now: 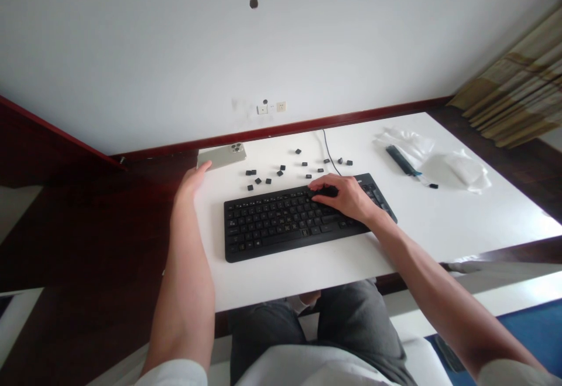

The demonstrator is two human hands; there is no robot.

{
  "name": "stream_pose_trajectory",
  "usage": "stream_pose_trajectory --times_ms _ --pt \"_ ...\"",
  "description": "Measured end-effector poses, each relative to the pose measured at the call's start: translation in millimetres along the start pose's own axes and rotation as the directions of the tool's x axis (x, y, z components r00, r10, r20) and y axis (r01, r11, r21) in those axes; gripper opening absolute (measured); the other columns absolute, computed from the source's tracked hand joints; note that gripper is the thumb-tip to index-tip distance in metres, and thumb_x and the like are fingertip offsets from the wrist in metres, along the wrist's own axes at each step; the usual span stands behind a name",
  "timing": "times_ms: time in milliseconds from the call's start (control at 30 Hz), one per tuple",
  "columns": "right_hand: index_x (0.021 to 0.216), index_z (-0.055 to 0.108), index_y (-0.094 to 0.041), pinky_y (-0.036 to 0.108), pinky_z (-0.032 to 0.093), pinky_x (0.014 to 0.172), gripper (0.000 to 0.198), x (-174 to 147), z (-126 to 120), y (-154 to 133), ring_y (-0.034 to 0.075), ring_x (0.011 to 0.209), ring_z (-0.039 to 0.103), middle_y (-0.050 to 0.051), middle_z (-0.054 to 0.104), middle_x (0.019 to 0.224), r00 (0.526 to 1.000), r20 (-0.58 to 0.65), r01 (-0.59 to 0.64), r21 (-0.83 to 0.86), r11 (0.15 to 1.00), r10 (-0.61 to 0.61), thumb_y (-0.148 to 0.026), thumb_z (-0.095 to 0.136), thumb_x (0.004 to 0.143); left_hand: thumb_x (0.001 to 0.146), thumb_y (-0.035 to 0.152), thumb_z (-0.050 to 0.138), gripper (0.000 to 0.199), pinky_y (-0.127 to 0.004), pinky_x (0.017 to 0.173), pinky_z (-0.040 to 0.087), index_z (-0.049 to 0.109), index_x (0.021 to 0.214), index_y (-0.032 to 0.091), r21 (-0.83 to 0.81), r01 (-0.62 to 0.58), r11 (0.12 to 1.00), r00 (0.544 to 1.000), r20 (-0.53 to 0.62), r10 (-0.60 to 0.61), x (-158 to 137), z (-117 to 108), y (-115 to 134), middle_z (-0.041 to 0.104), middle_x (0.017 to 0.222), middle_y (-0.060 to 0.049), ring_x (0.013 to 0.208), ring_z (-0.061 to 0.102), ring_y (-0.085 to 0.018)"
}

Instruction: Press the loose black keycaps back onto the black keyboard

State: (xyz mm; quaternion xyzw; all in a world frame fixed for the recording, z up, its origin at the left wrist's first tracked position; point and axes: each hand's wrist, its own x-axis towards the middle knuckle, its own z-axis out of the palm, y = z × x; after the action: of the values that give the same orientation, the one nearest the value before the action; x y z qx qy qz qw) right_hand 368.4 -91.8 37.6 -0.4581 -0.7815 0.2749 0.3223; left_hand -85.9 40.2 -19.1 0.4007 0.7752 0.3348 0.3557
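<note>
**Right hand on the keyboard, left hand at the table's edge**

A flat black plastic computer keyboard (pixel 302 217) lies on a white rectangular table (pixel 461 222), set at a slight angle, with its thin black cable (pixel 329 154) running away toward the wall. The right hand (pixel 345 194) rests palm down on the upper right part of the keyboard, fingers bent and touching the keys; it grips nothing that can be made out. The left hand (pixel 192 180) lies at the table's left edge, loosely open with fingers stretched forward, its tips just beside a pale gold smartphone (pixel 222 155) that lies face down at the far left corner (whether they touch it cannot be told).

Behind the keyboard, small square black keycaps (pixel 281 169) are scattered loose across the white top, some near the cable, others closer to the phone. Well apart to the right lie crumpled clear plastic bags (pixel 461 166) and a slim dark bar-shaped tool (pixel 400 160). The person's grey trousers (pixel 346 321) show under the table's near edge.
</note>
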Motion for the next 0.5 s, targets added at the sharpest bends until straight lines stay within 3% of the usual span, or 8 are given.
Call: stream_pose_trajectory --times_ms 100,500 --pt "0.111 0.078 -0.026 0.042 0.063 0.090 0.023 0.4 -0.3 -0.8 0.025 0.095 0.074 0.006 0.080 0.106 1.000 0.005 -0.008 0.005 1.000 0.008 -0.036 0.076 0.091 0.081 0.059 0.077 0.059 -0.037 0.085 0.061 0.082 0.116 0.012 -0.031 0.021 0.999 0.998 0.058 -0.019 1.0 -0.3 -0.5 0.081 0.108 -0.016 0.094 0.077 -0.031" --pt "0.110 0.078 -0.028 0.041 0.063 0.088 0.022 -0.1 0.0 0.3 0.024 0.093 0.075 0.005 0.079 0.105 1.000 0.003 -0.014 0.003 1.000 0.014 -0.039 0.078 0.090 0.080 0.061 0.077 0.060 -0.038 0.085 0.062 0.082 0.116 0.013 -0.028 0.017 0.999 0.998 0.062 -0.015 7.8 -0.9 -5.6 0.080 0.108 -0.017 0.096 0.078 -0.032"
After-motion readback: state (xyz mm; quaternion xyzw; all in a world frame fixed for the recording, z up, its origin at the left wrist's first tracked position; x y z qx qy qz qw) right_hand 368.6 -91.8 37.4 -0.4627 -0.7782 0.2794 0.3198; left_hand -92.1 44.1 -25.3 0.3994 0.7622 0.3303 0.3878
